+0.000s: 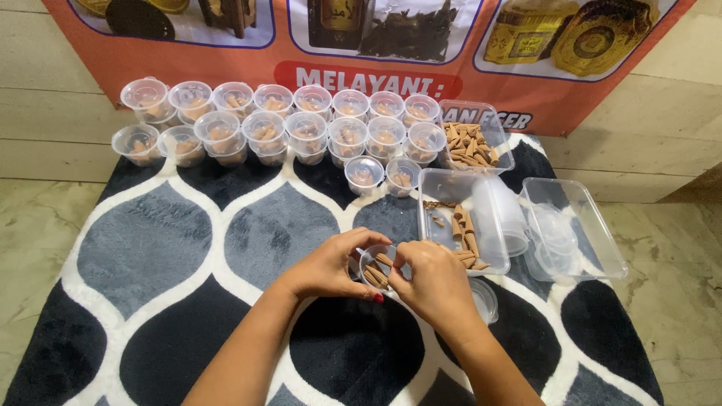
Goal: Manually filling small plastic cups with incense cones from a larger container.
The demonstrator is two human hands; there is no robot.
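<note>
Low and just right of centre in the frame, my left hand curls around the near side of a small clear plastic cup, fingers closed on its wall, seemingly to keep it from sliding on the soft patterned rug. My right hand pinches something at the cup's rim; I judge it to be one of the brown incense cones, though the fingertips hide it. The cup tilts slightly, its mouth facing up toward the camera, and the cones inside lie with their long axes slanting from lower left to upper right. Just right of the cup sits an open clear tray of loose cones, close at hand. Filled, lidded cups line the upper left in two rows.
</note>
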